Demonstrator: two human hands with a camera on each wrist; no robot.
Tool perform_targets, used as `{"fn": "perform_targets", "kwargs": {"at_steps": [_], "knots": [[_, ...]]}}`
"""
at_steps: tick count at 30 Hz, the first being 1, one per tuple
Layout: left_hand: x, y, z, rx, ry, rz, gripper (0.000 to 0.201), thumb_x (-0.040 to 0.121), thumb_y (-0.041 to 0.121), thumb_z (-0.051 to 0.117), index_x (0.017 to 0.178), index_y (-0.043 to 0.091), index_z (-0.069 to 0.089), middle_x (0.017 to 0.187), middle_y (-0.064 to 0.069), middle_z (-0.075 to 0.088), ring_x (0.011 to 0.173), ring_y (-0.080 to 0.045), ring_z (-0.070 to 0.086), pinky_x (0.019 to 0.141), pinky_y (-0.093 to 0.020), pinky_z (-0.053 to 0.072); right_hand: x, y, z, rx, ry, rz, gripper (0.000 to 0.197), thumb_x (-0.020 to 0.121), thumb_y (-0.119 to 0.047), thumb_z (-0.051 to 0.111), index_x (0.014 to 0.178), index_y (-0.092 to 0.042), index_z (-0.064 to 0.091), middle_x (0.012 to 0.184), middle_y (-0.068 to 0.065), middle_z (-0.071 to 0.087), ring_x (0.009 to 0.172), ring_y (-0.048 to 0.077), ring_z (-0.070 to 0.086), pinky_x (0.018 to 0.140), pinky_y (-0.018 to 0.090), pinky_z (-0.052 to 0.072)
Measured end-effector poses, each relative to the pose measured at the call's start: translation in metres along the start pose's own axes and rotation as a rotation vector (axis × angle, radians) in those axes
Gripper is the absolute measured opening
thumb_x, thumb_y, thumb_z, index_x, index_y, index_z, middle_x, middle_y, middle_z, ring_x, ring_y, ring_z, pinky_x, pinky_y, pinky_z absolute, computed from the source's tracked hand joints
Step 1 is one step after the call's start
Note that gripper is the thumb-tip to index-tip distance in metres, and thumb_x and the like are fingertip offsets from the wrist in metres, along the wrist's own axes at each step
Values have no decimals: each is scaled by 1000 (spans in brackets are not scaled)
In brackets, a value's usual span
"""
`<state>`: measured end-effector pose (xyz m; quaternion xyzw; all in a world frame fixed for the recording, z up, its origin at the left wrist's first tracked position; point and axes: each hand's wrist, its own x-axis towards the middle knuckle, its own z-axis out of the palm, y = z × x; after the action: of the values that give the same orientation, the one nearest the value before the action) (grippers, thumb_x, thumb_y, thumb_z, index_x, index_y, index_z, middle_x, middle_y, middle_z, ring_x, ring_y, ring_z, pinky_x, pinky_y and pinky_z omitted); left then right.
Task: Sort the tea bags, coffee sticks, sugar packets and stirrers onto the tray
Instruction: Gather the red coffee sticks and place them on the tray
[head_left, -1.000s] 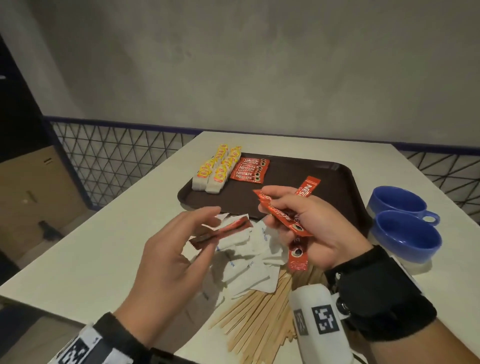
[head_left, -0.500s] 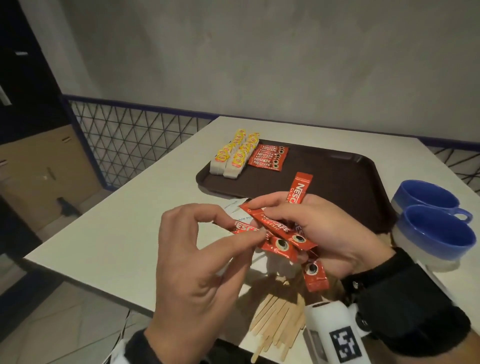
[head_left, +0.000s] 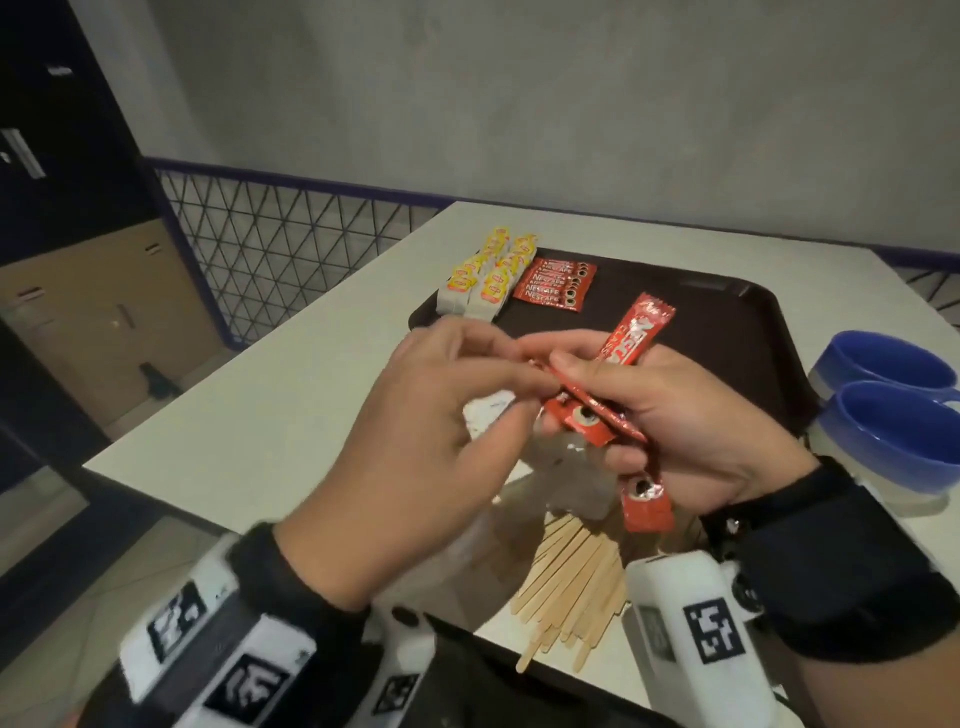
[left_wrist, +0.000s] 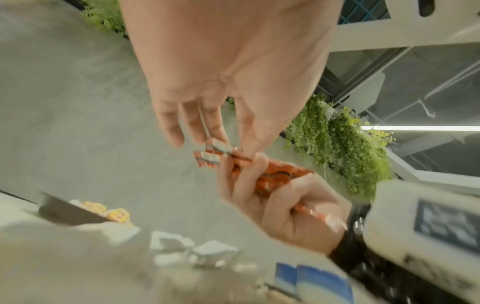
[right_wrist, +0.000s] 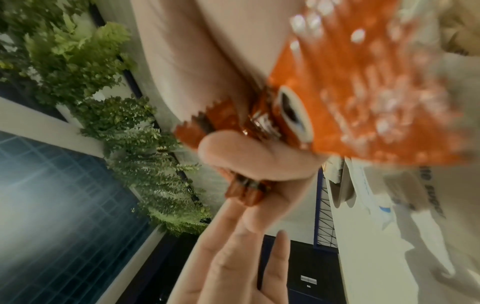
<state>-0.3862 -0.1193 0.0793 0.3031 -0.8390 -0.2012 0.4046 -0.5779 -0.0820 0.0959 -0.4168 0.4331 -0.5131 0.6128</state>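
My right hand (head_left: 589, 410) grips a fanned bundle of red coffee sticks (head_left: 631, 343) above the table's near part. My left hand (head_left: 537, 376) meets it from the left and pinches the end of one coffee stick (left_wrist: 215, 153) against that bundle. The right wrist view shows the sticks (right_wrist: 363, 98) under my thumb. On the brown tray (head_left: 727, 332), at its far left, lie a row of yellow-tagged tea bags (head_left: 483, 278) and a row of coffee sticks (head_left: 556, 283). White sugar packets (head_left: 488, 413) lie partly hidden under my hands. Wooden stirrers (head_left: 571, 577) are piled near the front edge.
Two blue cups (head_left: 893, 415) stand right of the tray. The white table (head_left: 291, 405) ends close on the left and at the front. A black mesh railing (head_left: 270, 249) runs behind the left edge, with a grey wall beyond.
My left hand has lifted a coffee stick off the sugar packets and carried it right to the bundle in my right hand. Both hands have risen a little.
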Motion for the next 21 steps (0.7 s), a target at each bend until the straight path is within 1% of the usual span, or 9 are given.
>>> {"fn": "perform_targets", "kwargs": {"at_steps": [5, 7, 10, 13, 15, 16, 18, 19, 21], "knots": [[50, 16, -20, -48, -186, -10, 14, 90, 19, 78, 102, 26, 81, 103, 9, 72, 95, -6, 71, 90, -37, 59, 2, -5, -11, 107, 79, -47, 39, 89, -21, 62, 127, -13, 69, 81, 14, 64, 63, 14, 58, 31, 13, 35], [71, 21, -18, -103, -188, -78, 27, 87, 24, 81, 113, 24, 76, 106, 8, 72, 93, -4, 71, 84, -34, 62, 3, -8, -13, 153, 143, -110, 40, 88, -20, 63, 127, -15, 69, 89, 9, 67, 62, 10, 62, 31, 13, 34], [100, 24, -6, -349, -188, -312, 53, 83, 40, 84, 126, 20, 61, 113, -1, 70, 84, -10, 70, 79, -37, 65, 2, -12, -17, 169, 253, -197, 41, 87, -21, 63, 127, -18, 69, 96, 6, 71, 61, 7, 63, 32, 12, 33], [115, 19, 11, -635, -496, -504, 40, 91, 43, 76, 117, 14, 66, 103, -8, 72, 75, -18, 67, 76, -38, 64, 0, -18, -20, 219, 353, -262, 40, 90, -16, 63, 130, -16, 65, 92, 9, 74, 59, 11, 64, 33, 15, 35], [115, 16, 24, -757, -712, -500, 26, 97, 42, 67, 99, 18, 75, 86, -6, 72, 71, -18, 64, 64, -28, 57, 2, -20, -21, 239, 405, -280, 37, 94, -7, 62, 130, -14, 61, 96, 17, 76, 60, 17, 70, 36, 20, 47], [115, 13, 31, -791, -764, -500, 27, 97, 40, 66, 98, 16, 76, 85, -9, 73, 70, -18, 63, 60, -24, 55, 3, -20, -21, 217, 427, -280, 37, 94, -6, 63, 130, -14, 60, 100, 20, 76, 66, 21, 75, 44, 27, 56], [117, 3, 40, -819, -803, -475, 33, 97, 33, 67, 115, 5, 72, 94, -18, 72, 69, -17, 61, 56, -21, 54, 8, -19, -22, 139, 444, -274, 36, 93, -10, 66, 128, -15, 61, 102, 16, 77, 85, 28, 78, 70, 41, 64], [120, -3, 43, -840, -799, -457, 36, 96, 29, 69, 123, 5, 69, 94, -17, 71, 68, -16, 60, 56, -20, 54, 12, -20, -22, 118, 444, -269, 34, 92, -11, 68, 126, -14, 63, 100, 15, 78, 87, 29, 77, 73, 42, 64], [128, -17, 42, -926, -776, -429, 36, 94, 23, 69, 130, 21, 69, 79, -7, 65, 65, -13, 56, 55, -18, 53, 20, -28, -21, 98, 433, -256, 28, 93, -13, 68, 120, -9, 64, 92, 16, 78, 75, 28, 77, 65, 37, 63]]}}
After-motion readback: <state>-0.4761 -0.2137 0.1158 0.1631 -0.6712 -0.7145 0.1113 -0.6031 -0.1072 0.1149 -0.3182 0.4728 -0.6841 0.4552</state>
